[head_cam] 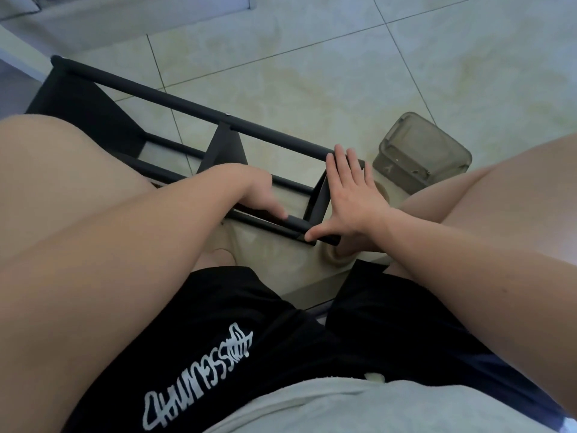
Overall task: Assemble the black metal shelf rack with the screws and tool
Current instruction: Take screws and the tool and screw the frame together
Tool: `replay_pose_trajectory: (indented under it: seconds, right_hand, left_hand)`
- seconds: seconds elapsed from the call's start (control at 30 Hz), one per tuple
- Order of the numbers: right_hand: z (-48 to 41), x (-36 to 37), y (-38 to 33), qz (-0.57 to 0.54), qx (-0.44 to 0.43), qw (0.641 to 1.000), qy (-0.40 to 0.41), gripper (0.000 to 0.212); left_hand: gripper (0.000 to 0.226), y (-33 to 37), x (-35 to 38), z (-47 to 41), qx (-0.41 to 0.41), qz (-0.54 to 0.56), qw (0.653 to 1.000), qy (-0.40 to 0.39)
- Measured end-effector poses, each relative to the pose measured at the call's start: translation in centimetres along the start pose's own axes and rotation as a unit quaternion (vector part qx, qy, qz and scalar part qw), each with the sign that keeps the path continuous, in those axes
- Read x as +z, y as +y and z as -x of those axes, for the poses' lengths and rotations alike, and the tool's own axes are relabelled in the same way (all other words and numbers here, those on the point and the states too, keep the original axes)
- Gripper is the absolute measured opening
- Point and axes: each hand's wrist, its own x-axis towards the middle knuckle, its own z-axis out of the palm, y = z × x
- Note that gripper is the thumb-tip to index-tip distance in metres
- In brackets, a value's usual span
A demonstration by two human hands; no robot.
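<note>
The black metal shelf rack lies on its side on the tiled floor between my knees, its long tubes running from far left to near right. My right hand lies flat with straight fingers against the rack's near end panel, thumb touching the end of the near tube. My left hand reaches down inside the frame; its fingers rest on that same near tube, and whether they hold anything is hidden. No screw or tool shows in either hand.
A translucent grey plastic box with a few small screws inside stands on the floor just right of the rack. My bare knees flank the rack at left and right. Open tiled floor lies beyond; pale furniture edges the top left.
</note>
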Motion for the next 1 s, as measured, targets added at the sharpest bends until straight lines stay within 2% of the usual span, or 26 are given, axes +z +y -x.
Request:
replay_pose_trajectory:
  seconds: [0.1, 0.17, 0.23, 0.3, 0.4, 0.57, 0.8, 1.0]
  right_hand:
    - [-0.3, -0.2, 0.4, 0.007, -0.006, 1.0, -0.004, 0.167]
    - [-0.2, -0.1, 0.3, 0.006, -0.01, 1.0, -0.003, 0.166]
    - [-0.1, -0.1, 0.1, 0.005, -0.011, 1.0, -0.001, 0.165]
    - [0.0, -0.3, 0.1, 0.002, -0.01, 1.0, -0.003, 0.165]
    - [0.0, -0.5, 0.2, -0.003, -0.007, 1.0, -0.005, 0.165]
    - [0.0, -0.5, 0.1, -0.003, -0.007, 1.0, -0.002, 0.165]
    - [-0.2, -0.3, 0.2, -0.007, -0.008, 1.0, -0.004, 0.165]
    - [-0.2, -0.4, 0.2, -0.009, -0.009, 1.0, -0.009, 0.165]
  left_hand:
    - [0.032, -0.2, -0.7, -0.4, 0.007, 0.172, 0.984, 0.036]
    - [0.017, 0.1, -0.8, -0.9, 0.003, 0.37, 0.929, 0.03]
    - [0.03, 0.5, -0.9, -1.2, 0.01, 0.51, 0.86, -0.003]
    - [0.045, 0.5, -0.8, -1.4, 0.024, 0.569, 0.821, -0.039]
    - [0.046, 0.3, -0.9, -1.7, 0.043, 0.592, 0.801, -0.076]
    - [0.031, 0.2, -1.4, -1.7, 0.075, 0.61, 0.784, -0.088]
    - [0.012, 0.3, -0.8, -2.2, 0.089, 0.615, 0.781, -0.071]
    - [0.013, 0.1, -0.6, -2.6, 0.084, 0.613, 0.784, -0.056]
